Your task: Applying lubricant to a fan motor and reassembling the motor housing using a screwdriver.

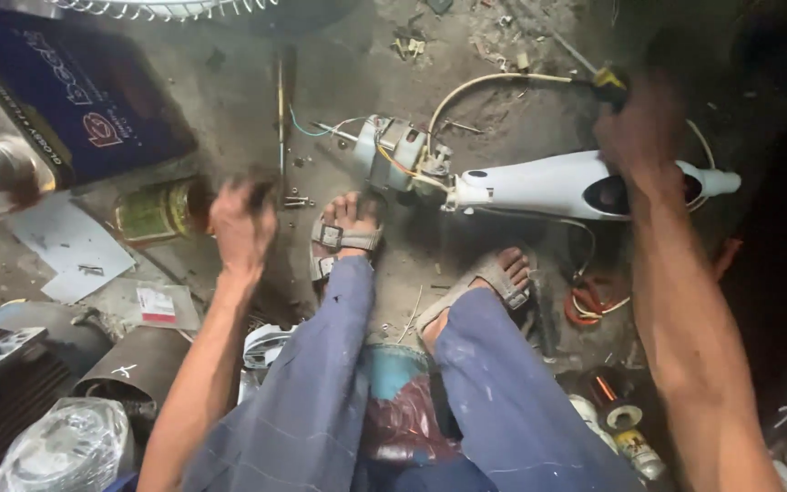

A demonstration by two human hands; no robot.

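I sit on a low stool with both sandalled feet on a dirty concrete floor. My right hand [638,137] rests on the white plastic fan housing [539,187] lying on the floor, gripping it near its dark opening. A small electric motor [392,153] with yellow and white wires sits at the housing's left end. My left hand [243,226] hovers blurred above the floor, fingers curled, close to a few loose screws [295,200] and a thin metal rod [281,114]. Whether it holds anything is unclear.
A dark blue box [75,91] and a green-labelled tin [152,211] lie at the left, with white paper [66,244]. A fan grille [166,7] shows at the top. Coiled orange wire [589,305] and a copper wire spool [608,396] lie at the right.
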